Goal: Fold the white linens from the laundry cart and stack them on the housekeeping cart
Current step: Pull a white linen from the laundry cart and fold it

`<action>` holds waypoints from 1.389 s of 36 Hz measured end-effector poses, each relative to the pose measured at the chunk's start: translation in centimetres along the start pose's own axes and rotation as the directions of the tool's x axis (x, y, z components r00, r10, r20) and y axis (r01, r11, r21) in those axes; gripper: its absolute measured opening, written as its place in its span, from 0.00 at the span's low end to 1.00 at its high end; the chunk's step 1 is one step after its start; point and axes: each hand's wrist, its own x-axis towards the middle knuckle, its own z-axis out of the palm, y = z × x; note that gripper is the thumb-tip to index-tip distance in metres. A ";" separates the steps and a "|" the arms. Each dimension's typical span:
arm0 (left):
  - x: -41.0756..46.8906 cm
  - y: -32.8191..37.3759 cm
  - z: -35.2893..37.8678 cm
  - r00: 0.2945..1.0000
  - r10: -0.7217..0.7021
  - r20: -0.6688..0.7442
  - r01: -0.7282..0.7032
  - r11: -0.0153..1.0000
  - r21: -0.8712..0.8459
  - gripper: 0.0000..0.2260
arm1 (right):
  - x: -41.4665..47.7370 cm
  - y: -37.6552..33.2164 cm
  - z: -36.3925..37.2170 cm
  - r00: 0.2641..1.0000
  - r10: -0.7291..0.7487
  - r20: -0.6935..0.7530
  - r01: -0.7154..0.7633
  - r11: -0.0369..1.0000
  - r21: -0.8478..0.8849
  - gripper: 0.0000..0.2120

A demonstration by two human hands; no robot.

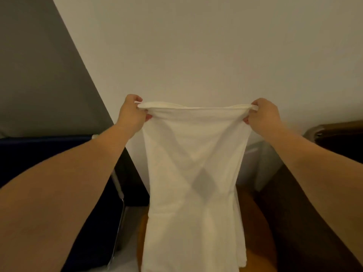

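A white linen (194, 173) hangs in front of me, stretched by its top edge and falling straight down out of the bottom of the frame. My left hand (131, 112) pinches its top left corner. At the top right corner my right hand (263, 114) pinches the cloth the same way. Both arms are held out at about the same height, a towel's width apart. The cloth looks doubled over, with more than one layer showing along its right side. Its lower end is out of view.
A dark blue cart (49, 154) with a metal frame tube (117, 193) stands at my left. Dark brown furniture (334, 138) sits at the right. A pale wall (196, 55) is straight ahead, and an orange-brown surface (255, 222) lies below the cloth.
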 end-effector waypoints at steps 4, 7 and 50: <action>1.5 -4.7 2.1 0.994 -0.106 0.007 0.106 0.993 0.053 0.10 | 2.1 3.1 4.3 0.997 0.032 0.074 -0.028 0.998 -0.051 0.14; 1.3 -8.1 3.0 0.986 -0.164 0.028 0.161 0.983 0.090 0.08 | 2.3 5.2 6.8 0.991 0.078 0.110 -0.070 0.995 -0.068 0.11; -23.5 -33.6 -2.7 0.737 -0.484 0.473 0.206 0.826 0.524 0.16 | -32.8 22.4 17.2 0.669 0.497 0.553 -0.298 0.861 -0.412 0.15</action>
